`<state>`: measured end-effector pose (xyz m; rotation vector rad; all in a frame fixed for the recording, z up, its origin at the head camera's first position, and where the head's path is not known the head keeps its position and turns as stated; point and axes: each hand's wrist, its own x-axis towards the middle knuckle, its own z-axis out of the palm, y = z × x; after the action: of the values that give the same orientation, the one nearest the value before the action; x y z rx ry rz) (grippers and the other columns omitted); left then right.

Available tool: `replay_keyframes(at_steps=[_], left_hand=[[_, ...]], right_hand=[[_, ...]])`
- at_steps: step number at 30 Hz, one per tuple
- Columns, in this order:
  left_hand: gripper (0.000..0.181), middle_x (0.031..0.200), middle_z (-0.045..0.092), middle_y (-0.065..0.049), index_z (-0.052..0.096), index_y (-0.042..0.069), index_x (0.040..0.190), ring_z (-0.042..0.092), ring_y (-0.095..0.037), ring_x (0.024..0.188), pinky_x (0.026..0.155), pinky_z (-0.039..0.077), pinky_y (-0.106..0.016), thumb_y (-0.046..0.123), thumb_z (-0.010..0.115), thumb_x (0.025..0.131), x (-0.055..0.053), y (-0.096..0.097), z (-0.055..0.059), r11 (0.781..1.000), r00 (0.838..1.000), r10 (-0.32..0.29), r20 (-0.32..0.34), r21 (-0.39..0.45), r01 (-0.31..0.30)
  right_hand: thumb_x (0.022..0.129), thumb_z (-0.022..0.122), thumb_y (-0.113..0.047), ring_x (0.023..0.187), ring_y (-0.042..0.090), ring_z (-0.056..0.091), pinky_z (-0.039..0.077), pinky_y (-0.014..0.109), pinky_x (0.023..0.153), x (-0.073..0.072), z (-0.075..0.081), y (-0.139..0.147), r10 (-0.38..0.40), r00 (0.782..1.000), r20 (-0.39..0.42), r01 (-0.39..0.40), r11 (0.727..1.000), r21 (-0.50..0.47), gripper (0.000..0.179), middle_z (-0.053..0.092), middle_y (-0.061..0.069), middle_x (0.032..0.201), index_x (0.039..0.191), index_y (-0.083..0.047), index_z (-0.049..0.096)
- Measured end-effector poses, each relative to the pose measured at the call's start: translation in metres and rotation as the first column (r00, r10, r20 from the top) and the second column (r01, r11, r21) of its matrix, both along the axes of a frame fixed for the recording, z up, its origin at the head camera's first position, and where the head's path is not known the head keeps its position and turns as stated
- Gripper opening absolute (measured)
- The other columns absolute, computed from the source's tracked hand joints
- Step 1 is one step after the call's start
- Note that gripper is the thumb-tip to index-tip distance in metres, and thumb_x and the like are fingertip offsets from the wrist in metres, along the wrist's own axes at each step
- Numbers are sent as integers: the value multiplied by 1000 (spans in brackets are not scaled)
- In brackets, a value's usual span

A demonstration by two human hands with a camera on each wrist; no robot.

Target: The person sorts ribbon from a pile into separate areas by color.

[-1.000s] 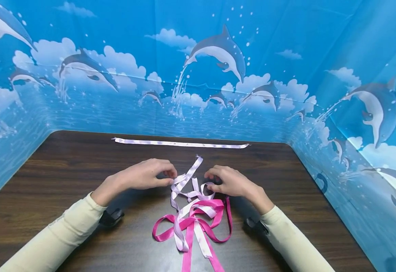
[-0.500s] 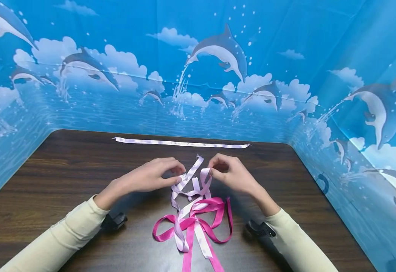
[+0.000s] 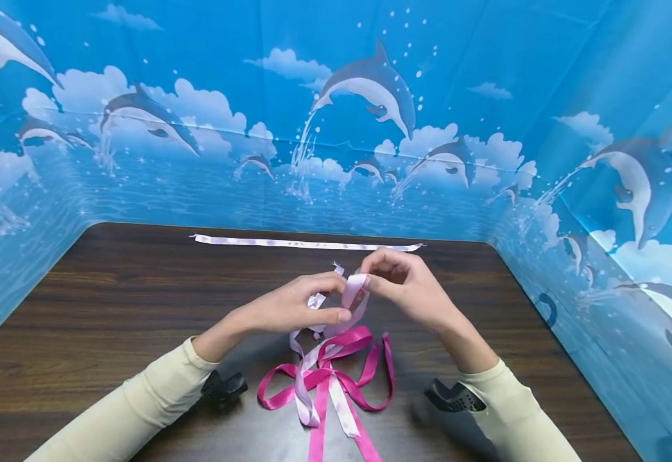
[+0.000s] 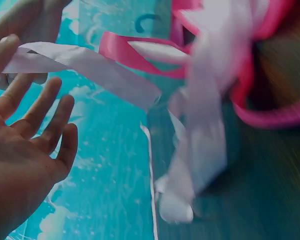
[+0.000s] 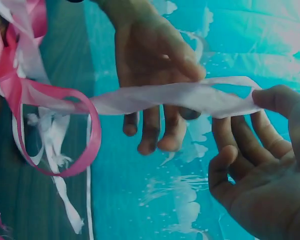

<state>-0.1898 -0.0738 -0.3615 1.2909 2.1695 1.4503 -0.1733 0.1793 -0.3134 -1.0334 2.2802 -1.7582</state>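
Observation:
A pale lilac ribbon (image 3: 354, 287) rises in a loop from a loose tangle, joined with a hot pink ribbon (image 3: 352, 342) lying in loops. My right hand (image 3: 419, 292) pinches the top of the lilac loop between thumb and fingertips. My left hand (image 3: 289, 305) is beside the raised loop, thumb and index finger apart, one on each side of the ribbon. In the right wrist view, the stretched lilac ribbon (image 5: 150, 99) passes across the fingers of the left hand (image 5: 150, 55). The left hand hides part of the tangle in the head view.
A flat whitish-lilac ribbon strip (image 3: 307, 244) lies along the back of the dark wooden table (image 3: 110, 301). Ribbon tails trail toward the front edge. A blue dolphin-printed cloth (image 3: 197, 179) stands behind and beside the table. Black wrist devices (image 3: 457, 396) sit under both wrists.
My right hand has taken up the lilac loop and lifted it up from the tangle. The left hand has moved right toward that loop. The pink ribbon's upper loop has shifted slightly.

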Motion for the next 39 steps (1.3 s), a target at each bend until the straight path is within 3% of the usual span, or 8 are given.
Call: replay_keyframes(at_steps=[6,13,16,18,24,29,35,39], left_hand=[[18,109,67,-1,68,16,114,60,-24,100,86,52,-50,28,68,100,2,-6,14,995,994,-74,82,78,68],[13,102,68,-5,68,18,109,63,-27,91,79,54,-45,25,70,99,6,-24,35,997,999,-22,47,76,18],[11,96,65,-5,68,17,106,62,-27,82,70,54,-41,23,72,98,8,-30,46,997,1000,-3,13,81,2],[11,95,64,-6,68,17,106,62,-28,80,67,54,-39,23,72,97,10,-34,52,996,1000,0,-1,86,0],[11,96,65,-5,67,17,107,62,-27,83,67,54,-41,21,71,98,16,-49,65,996,998,49,-27,81,-46],[11,94,63,-7,67,17,107,60,-29,81,63,52,-39,13,71,97,17,-63,72,993,997,74,-30,98,-71],[14,92,62,-7,67,18,109,59,-29,78,63,51,-38,10,69,97,17,-78,77,994,996,80,-38,80,-77],[15,90,61,-8,67,16,111,57,-28,76,63,49,-37,8,68,98,13,-88,78,994,995,84,-52,75,-80]], right_hand=[[98,66,-8,86,25,63,53,36,80,1,7,8,162,982,99,-141,971,-192,7,65,13,94,104,-5,66],[98,66,-5,80,19,52,44,28,73,1,14,17,449,888,99,-355,806,-474,5,60,6,93,103,-7,65],[98,66,-6,77,18,45,36,28,68,2,19,22,520,851,77,-404,740,-538,7,59,5,93,105,-6,65],[98,67,-5,76,18,42,32,29,67,3,23,25,538,841,67,-416,719,-558,8,58,5,93,105,-6,65],[98,67,-4,79,15,45,34,27,70,3,33,35,531,847,30,-417,698,-582,8,57,5,95,106,-4,67],[97,65,0,71,16,39,31,27,68,3,40,45,473,881,8,-364,687,-629,6,53,5,89,103,0,68],[102,53,-2,71,21,36,32,34,73,-3,44,59,431,900,-57,-350,640,-684,18,51,9,84,104,6,69],[105,46,-3,71,21,38,35,34,77,-6,45,68,388,920,-62,-319,645,-694,27,56,11,88,105,10,69]])
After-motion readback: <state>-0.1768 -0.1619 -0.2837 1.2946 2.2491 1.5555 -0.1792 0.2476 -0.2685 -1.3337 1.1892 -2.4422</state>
